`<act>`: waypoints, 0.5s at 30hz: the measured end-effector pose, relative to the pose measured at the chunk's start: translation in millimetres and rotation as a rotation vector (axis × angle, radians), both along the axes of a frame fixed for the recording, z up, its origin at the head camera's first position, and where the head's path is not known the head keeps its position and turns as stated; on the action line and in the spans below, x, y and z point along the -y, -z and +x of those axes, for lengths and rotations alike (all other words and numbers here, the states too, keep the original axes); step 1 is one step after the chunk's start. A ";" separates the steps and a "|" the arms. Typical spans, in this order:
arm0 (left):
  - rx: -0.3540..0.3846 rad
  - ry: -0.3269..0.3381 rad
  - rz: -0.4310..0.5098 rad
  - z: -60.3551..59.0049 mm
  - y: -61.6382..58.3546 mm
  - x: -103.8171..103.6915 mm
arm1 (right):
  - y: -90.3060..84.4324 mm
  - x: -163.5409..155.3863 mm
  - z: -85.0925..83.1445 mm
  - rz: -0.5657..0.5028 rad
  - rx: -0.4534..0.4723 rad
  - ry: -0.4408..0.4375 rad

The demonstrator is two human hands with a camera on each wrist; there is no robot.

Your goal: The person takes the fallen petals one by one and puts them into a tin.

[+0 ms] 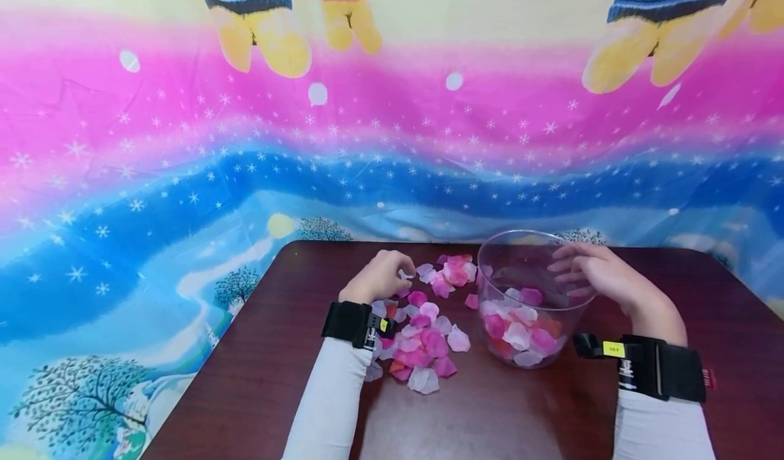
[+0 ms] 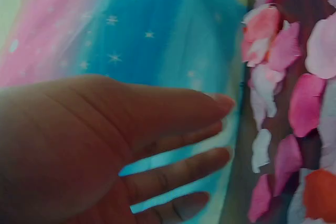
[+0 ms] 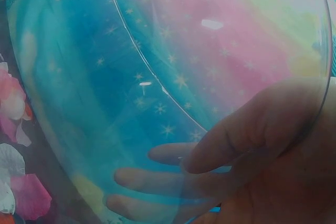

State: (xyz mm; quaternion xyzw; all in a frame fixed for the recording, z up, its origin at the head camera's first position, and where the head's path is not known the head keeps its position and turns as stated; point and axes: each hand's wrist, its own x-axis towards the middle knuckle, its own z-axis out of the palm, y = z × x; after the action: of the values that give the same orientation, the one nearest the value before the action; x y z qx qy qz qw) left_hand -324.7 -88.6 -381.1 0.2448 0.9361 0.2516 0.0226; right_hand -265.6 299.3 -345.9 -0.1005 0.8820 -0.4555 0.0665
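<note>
In the head view, my left hand (image 1: 378, 277) hovers just left of the loose petals (image 1: 422, 344), which are pink, white and orange. Its fingers look extended in the left wrist view, thumb apart from them, and no petal shows between them. A clear round container (image 1: 527, 297) stands to the right with more petals (image 1: 520, 331) in its lower part. My right hand (image 1: 597, 273) is at the container's right rim, with loosely extended fingers showing through the clear plastic in the right wrist view. Whether they touch the wall, I cannot tell.
The dark brown table (image 1: 263, 378) has rounded far corners. A smaller cluster of petals (image 1: 454, 274) lies near its back edge, left of the container. Behind the table hangs a colourful printed cloth (image 1: 380, 147). Black camera straps (image 1: 664, 368) wrap both wrists.
</note>
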 end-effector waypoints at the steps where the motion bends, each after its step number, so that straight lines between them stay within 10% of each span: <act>1: 0.010 -0.004 -0.015 -0.8 2.9 -1.1 | 0.4 -0.4 -0.1 0.001 0.000 0.001; 15: 0.055 -0.058 -0.179 -1.7 24.9 -21.0 | 2.7 -1.1 -2.2 -0.006 -0.004 -0.001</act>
State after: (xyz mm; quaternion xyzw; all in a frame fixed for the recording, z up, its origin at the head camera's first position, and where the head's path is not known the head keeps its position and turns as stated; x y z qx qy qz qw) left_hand -326.4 -67.6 -406.0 0.2073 0.9606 0.1742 0.0629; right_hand -267.8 300.5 -348.5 -0.1020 0.8808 -0.4578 0.0646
